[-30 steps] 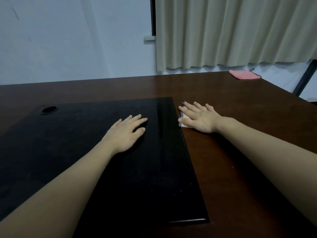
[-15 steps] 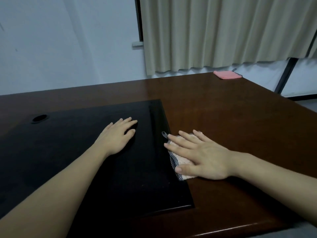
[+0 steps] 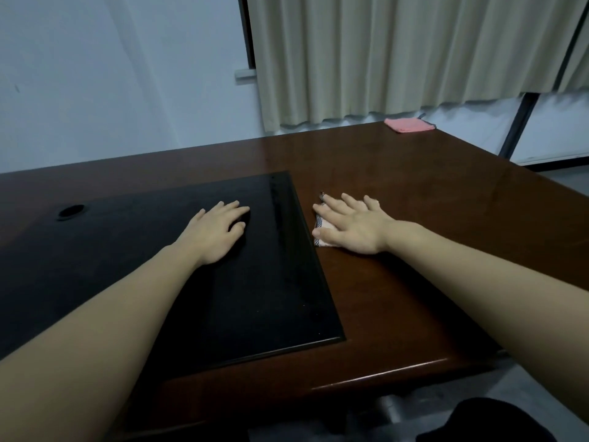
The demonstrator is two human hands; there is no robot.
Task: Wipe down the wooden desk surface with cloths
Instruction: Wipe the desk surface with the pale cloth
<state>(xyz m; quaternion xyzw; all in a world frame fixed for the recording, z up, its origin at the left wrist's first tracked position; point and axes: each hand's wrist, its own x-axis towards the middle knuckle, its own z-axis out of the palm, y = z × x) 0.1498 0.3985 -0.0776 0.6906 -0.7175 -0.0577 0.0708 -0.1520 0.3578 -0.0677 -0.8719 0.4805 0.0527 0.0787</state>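
Note:
A dark brown wooden desk [image 3: 414, 193] fills the view. My right hand [image 3: 350, 226] lies flat with straight fingers on a small pale cloth with a checked edge [image 3: 320, 232], pressing it onto the wood just right of a black inset panel [image 3: 159, 250]. Most of the cloth is hidden under the palm. My left hand [image 3: 216, 232] rests flat, fingers straight, on the black panel and holds nothing. A second, pink cloth [image 3: 408, 125] lies folded at the desk's far right corner.
A round cable hole [image 3: 70, 211] sits at the panel's far left. Beige curtains [image 3: 398, 55] hang behind the desk beside a pale wall. The desk's front edge [image 3: 382, 374] is close, with a dark chair part and grey floor below it.
My right hand slid the cloth towards me along the panel's edge, then back away to mid-desk. The left hand stayed flat on the panel. The camera view shifted.

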